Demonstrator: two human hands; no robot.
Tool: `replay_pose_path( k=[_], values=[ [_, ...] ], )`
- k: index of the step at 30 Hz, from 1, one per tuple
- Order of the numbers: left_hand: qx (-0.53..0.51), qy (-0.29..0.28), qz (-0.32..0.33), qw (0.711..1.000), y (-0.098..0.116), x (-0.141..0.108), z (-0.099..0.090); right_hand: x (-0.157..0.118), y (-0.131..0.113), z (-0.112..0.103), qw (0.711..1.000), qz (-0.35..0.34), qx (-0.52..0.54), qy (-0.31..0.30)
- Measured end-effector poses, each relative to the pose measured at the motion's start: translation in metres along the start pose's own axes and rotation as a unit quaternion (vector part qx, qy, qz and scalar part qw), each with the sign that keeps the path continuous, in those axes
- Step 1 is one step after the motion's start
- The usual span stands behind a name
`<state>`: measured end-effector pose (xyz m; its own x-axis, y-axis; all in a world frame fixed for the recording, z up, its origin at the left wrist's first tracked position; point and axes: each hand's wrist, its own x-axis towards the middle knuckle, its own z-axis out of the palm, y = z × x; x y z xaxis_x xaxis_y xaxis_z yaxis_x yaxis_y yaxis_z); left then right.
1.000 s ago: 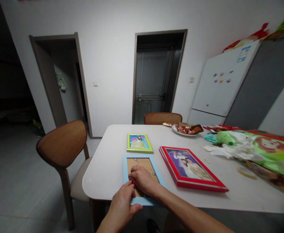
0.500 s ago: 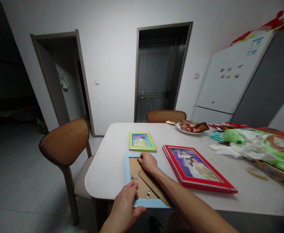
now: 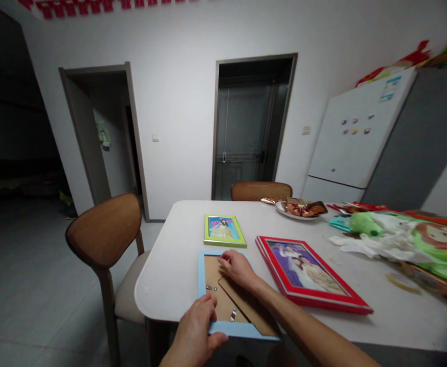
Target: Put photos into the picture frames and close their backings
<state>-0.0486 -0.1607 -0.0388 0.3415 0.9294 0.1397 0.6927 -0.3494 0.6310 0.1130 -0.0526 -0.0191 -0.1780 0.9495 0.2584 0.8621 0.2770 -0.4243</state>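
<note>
A light-blue photo frame [image 3: 238,330] lies face down at the near edge of the white worktop [image 3: 177,255], its brown backing board [image 3: 223,302] showing; the left hand's [image 3: 198,326] grip holds the near left corner, thumb on the near rail. The right hand [image 3: 239,270] has its fingers narrowly bunched at the backing's far edge, though whether they pinch anything cannot be told. Just beyond lies a lime-green photo frame [image 3: 224,229], with stacked red photo frames [image 3: 311,275] to the right.
</note>
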Motion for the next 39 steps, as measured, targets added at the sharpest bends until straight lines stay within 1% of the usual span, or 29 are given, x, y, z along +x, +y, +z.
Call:
replay_pose_path(
  k=[2,4,6,8,13,16,18,20,22,24,25,26,27,28,29,30,31,32,33,34,35,36,37,38,39],
  values=[
    [-0.005,0.004,0.005,1.000,-0.002,0.001,-0.001,-0.026,-0.004,-0.009,0.993,-0.107,0.033,-0.022],
    [-0.007,0.013,0.011,1.000,-0.005,0.003,-0.001,-0.053,-0.007,-0.017,0.977,-0.197,0.045,-0.074],
    [-0.007,0.020,0.015,1.000,-0.007,0.004,-0.001,-0.075,-0.009,-0.023,0.964,-0.242,0.033,-0.104],
    [-0.007,0.021,0.020,1.000,-0.009,0.005,0.001,-0.087,-0.009,-0.026,0.960,-0.259,0.017,-0.104],
    [0.006,0.016,0.029,0.999,-0.009,0.005,-0.002,-0.094,-0.007,-0.029,0.959,-0.267,0.002,-0.092],
    [0.029,0.008,0.025,0.999,-0.004,0.005,-0.005,-0.097,-0.005,-0.029,0.961,-0.261,0.019,-0.086],
    [0.067,0.003,0.018,0.998,0.003,0.006,-0.003,-0.100,-0.004,-0.026,0.963,-0.254,0.048,-0.073],
    [0.112,-0.002,0.022,0.993,0.009,0.008,0.006,-0.101,-0.002,-0.023,0.967,-0.233,0.098,-0.040],
    [0.136,0.001,0.040,0.990,0.012,0.011,0.017,-0.100,0.002,-0.022,0.967,-0.199,0.157,0.007],
    [0.131,0.015,0.059,0.990,0.012,0.014,0.025,-0.097,0.008,-0.025,0.962,-0.150,0.218,0.066],
    [0.116,0.029,0.066,0.991,0.012,0.016,0.026,-0.096,0.012,-0.028,0.956,-0.115,0.251,0.100],
    [0.090,0.045,0.072,0.992,0.013,0.017,0.024,-0.094,0.016,-0.031,0.945,-0.071,0.289,0.136],
    [0.053,0.065,0.074,0.994,0.016,0.019,0.020,-0.093,0.019,-0.034,0.927,-0.018,0.333,0.170],
    [0.001,0.089,0.070,0.994,0.021,0.021,0.015,-0.092,0.022,-0.035,0.902,0.040,0.383,0.195],
    [-0.063,0.115,0.063,0.989,0.029,0.023,0.010,-0.092,0.023,-0.036,0.871,0.098,0.436,0.205],
    [-0.134,0.142,0.053,0.979,0.038,0.025,0.005,-0.092,0.022,-0.034,0.835,0.152,0.491,0.197],
    [-0.205,0.164,0.043,0.964,0.050,0.028,0.001,-0.093,0.019,-0.031,0.796,0.197,0.546,0.170],
    [-0.269,0.177,0.038,0.946,0.061,0.031,-0.001,-0.094,0.014,-0.027,0.756,0.226,0.600,0.128],
    [-0.324,0.181,0.034,0.928,0.073,0.034,0.000,-0.094,0.007,-0.023,0.718,0.237,0.649,0.085],
    [-0.367,0.176,0.034,0.913,0.085,0.036,0.001,-0.095,0.000,-0.020,0.682,0.228,0.693,0.050],
    [-0.399,0.162,0.037,0.902,0.095,0.039,0.004,-0.094,-0.006,-0.019,0.658,0.198,0.726,0.043],
    [-0.422,0.143,0.040,0.895,0.104,0.041,0.007,-0.094,-0.010,-0.020,0.642,0.167,0.746,0.057],
    [-0.437,0.126,0.048,0.889,0.112,0.043,0.010,-0.094,-0.011,-0.025,0.636,0.140,0.755,0.082],
    [-0.447,0.120,0.058,0.884,0.119,0.045,0.012,-0.093,-0.010,-0.032,0.641,0.122,0.749,0.114],
    [-0.455,0.126,0.069,0.879,0.125,0.047,0.012,-0.093,-0.005,-0.043,0.661,0.113,0.726,0.150]
  ],
)
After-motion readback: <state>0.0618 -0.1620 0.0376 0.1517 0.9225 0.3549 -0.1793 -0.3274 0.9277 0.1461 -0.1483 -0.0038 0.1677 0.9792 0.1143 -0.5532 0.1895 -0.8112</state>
